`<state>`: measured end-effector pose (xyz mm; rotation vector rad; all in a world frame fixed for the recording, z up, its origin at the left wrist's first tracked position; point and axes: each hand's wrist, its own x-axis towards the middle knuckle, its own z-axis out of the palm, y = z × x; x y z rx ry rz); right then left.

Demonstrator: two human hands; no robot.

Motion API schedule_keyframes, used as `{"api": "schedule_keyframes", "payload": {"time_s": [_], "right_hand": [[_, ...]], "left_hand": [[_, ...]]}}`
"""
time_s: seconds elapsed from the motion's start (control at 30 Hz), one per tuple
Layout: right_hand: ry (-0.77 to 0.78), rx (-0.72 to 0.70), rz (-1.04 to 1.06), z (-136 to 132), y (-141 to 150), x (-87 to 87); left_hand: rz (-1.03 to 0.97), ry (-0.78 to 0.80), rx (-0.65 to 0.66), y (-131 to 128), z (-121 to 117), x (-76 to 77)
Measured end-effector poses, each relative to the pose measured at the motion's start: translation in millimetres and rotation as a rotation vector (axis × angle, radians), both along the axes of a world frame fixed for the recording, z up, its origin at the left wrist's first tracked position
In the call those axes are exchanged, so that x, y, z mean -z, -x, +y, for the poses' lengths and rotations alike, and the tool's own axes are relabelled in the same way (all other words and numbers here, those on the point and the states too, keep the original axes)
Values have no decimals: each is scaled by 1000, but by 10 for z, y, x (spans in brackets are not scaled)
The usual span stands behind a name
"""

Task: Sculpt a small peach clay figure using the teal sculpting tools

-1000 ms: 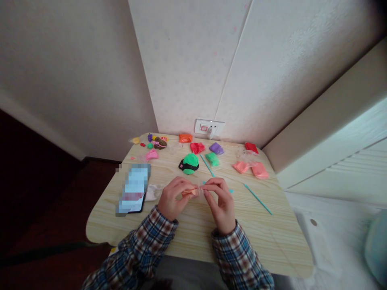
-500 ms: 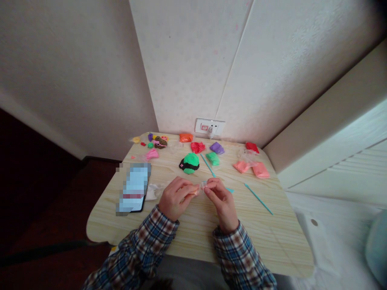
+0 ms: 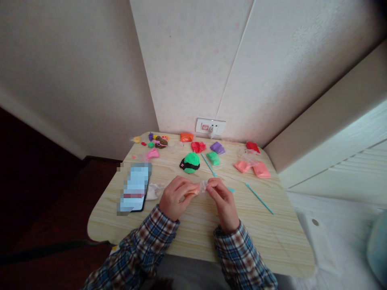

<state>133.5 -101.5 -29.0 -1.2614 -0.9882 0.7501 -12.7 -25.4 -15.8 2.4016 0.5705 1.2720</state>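
Note:
Between my hands, above the near middle of the table, is a small clear plastic bag (image 3: 203, 187) with peach-coloured clay (image 3: 193, 190) in its left end. My left hand (image 3: 177, 197) is closed around the clay end, partly covering it. The fingertips of my right hand (image 3: 223, 201) pinch the bag's clear end. Just beyond them lies a green and black clay figure (image 3: 190, 163) with a small pink mark on its black part. A teal modelling tool (image 3: 208, 165) lies beside it, its near end partly behind my right hand.
A phone (image 3: 134, 188) lies on the left of the table (image 3: 266, 245). Along the back are small clay pieces (image 3: 161, 141) and bags of orange (image 3: 186, 137), red, purple (image 3: 217, 148) and green clay. Salmon-coloured packs (image 3: 261, 170) and another teal tool (image 3: 259, 198) lie right. A wall socket (image 3: 211, 127) is behind.
The clear end of the bag shows a little more between my hands, as my right fingers have shifted slightly to the right. Everything on the table stays put.

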Motion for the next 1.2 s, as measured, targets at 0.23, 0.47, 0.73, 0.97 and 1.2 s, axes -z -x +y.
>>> {"api": "schedule_keyframes", "payload": {"time_s": [0.23,0.47,0.73,0.97,1.2], "right_hand": [[12,6,36,9,-23,36],[19,-5,21,3,-7,-5],[0,12,-32,-7,6,-34],[-7,-4,-18,-4,1,-23],[16,-5,-28,3,15,-35]], "left_hand": [[10,-5,3,6,-4,-4],[26,10,12,1,-13,1],[16,-20,1,2,-5,6],[14,-10,5,2,-3,5],[31,-18,7,-6,-9,-2]]}}
